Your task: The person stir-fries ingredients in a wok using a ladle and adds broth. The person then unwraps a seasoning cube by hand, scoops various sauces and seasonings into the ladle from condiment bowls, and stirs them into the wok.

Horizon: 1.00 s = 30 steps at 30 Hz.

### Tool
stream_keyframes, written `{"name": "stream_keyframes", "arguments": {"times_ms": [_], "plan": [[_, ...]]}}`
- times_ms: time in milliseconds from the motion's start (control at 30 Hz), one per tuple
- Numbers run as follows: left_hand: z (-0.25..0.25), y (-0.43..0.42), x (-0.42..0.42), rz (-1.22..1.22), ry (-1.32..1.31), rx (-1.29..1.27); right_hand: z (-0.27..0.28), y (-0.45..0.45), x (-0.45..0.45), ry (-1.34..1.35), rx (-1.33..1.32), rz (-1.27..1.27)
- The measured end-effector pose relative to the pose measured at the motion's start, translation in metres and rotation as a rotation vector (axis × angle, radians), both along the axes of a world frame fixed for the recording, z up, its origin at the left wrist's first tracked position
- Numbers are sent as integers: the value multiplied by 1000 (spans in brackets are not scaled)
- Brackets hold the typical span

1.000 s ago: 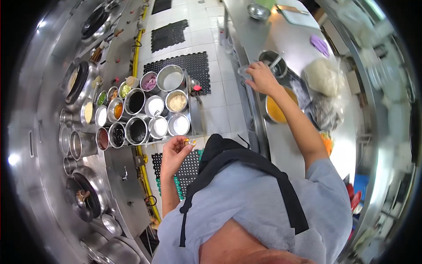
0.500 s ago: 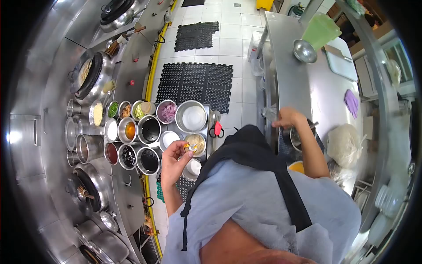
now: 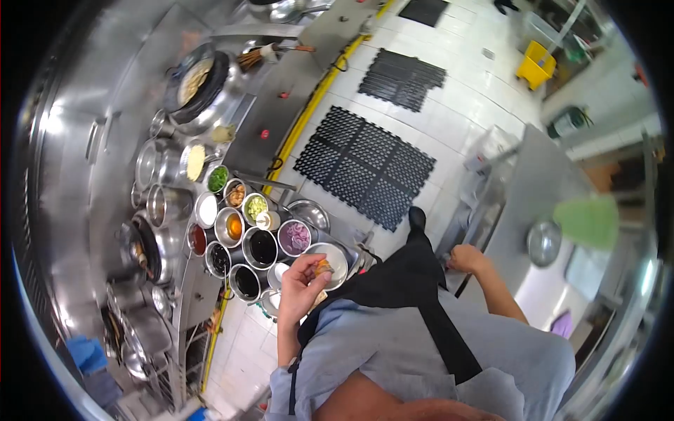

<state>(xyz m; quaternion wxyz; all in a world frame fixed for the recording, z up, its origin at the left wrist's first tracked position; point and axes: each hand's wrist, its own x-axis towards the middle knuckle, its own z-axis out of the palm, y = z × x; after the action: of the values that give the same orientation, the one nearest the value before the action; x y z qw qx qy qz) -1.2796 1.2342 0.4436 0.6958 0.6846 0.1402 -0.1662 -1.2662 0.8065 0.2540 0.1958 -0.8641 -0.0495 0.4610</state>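
Observation:
My left hand (image 3: pixel 300 289) is raised in front of the metal containers, its thumb and fingers pinching a small orange and white item (image 3: pixel 324 267). Just behind it are a wide pot with white contents (image 3: pixel 335 264) and a container of chopped purple onion (image 3: pixel 295 237). Dark liquid fills a nearby container (image 3: pixel 262 248). My right hand (image 3: pixel 465 259) is low beside the edge of the steel table (image 3: pixel 516 189), fingers curled. Whether it holds anything is too small to make out.
Woks (image 3: pixel 203 88) and steel pots stand along the left stove. Black mats (image 3: pixel 365 165) lie on the white tiles, with a yellow bucket (image 3: pixel 537 64) farther off. On the right table are a metal bowl (image 3: pixel 544 243), a green container (image 3: pixel 588 222) and a purple cloth (image 3: pixel 562 325).
The view has turned, and more floor shows ahead. My right hand has left the pot on the right table and its fingers have curled. My left hand still pinches the small item.

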Motion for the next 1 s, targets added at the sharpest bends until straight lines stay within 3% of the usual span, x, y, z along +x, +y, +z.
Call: {"name": "stream_keyframes", "arguments": {"times_ms": [100, 167, 233, 300, 367, 467, 733, 867, 1000], "plan": [[-9, -40, 48, -46, -89, 109, 3, -4, 79, -426, 302, 27], [-11, -70, 84, -81, -48, 194, 46, 25, 135, -145, 577, -231], [-18, -97, 119, -156, -80, 330, 38, 53, 160, -41, 942, -388], [-22, -124, 150, -208, -186, 435, 76, 74, 195, 199, 1150, -419], [-27, -142, 177, -267, -317, 544, 98, 87, 225, 157, 1181, -329], [-33, -165, 204, -16, -298, 460, 92, 91, 264, -66, 1112, -183], [-50, -156, 264, 331, -339, 518, 99, 109, 361, 229, 1073, -188], [-59, -137, 308, 236, -403, 501, 109, 139, 420, 347, 1049, -86], [-73, -104, 369, 168, -422, 558, 97, 162, 494, 327, 855, 114]]}}
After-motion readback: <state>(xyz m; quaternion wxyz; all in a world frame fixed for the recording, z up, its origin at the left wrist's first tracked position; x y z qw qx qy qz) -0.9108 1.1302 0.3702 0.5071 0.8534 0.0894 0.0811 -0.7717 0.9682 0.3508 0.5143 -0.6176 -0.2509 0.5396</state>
